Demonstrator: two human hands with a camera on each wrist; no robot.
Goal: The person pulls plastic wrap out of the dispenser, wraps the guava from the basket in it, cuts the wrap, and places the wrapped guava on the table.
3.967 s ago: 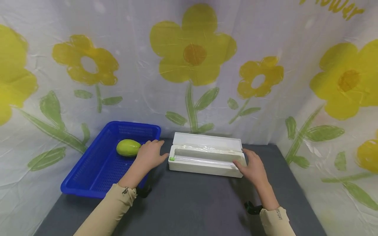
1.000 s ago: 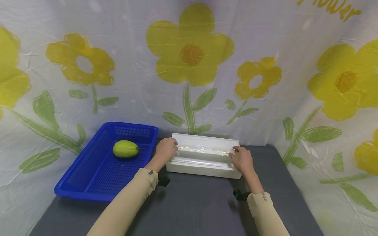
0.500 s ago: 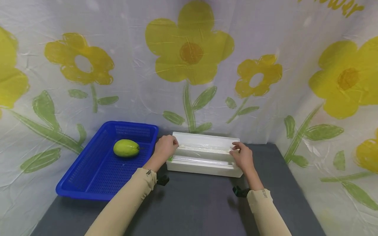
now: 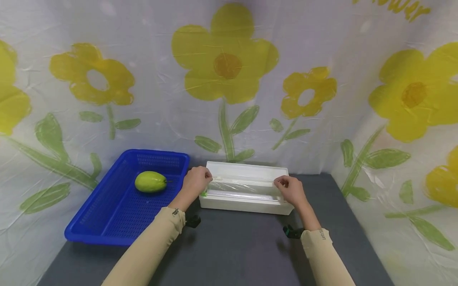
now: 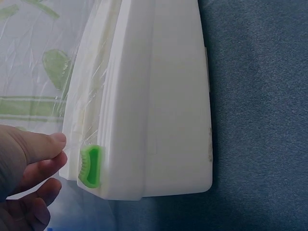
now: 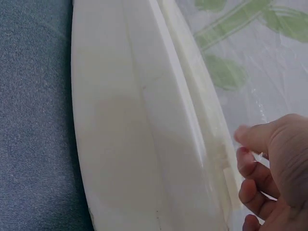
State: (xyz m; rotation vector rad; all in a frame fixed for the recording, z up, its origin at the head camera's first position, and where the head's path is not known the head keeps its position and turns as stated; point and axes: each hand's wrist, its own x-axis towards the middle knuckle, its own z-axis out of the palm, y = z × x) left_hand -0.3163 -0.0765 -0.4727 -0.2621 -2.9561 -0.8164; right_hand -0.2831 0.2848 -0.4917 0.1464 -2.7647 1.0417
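Note:
A long white cling film dispenser stands at the back of the table, its lid tipped back and a roll inside. Thin clear cling film stretches across it between both hands. At the left end, my left hand pinches one corner of the film between thumb and forefinger; the left wrist view shows a green slide cutter close by. My right hand pinches the film's other corner at the right end, with its remaining fingers curled. The film's exact edge is hard to make out.
A blue perforated basket stands to the left, holding one green, oval fruit. Dark cloth covers the table. Behind hangs a white curtain printed with yellow flowers.
Four seconds ago the left hand was beside the basket and the right hand at the dispenser's right end. Both have since taken hold of the film's corners; lately its edge has lifted slightly.

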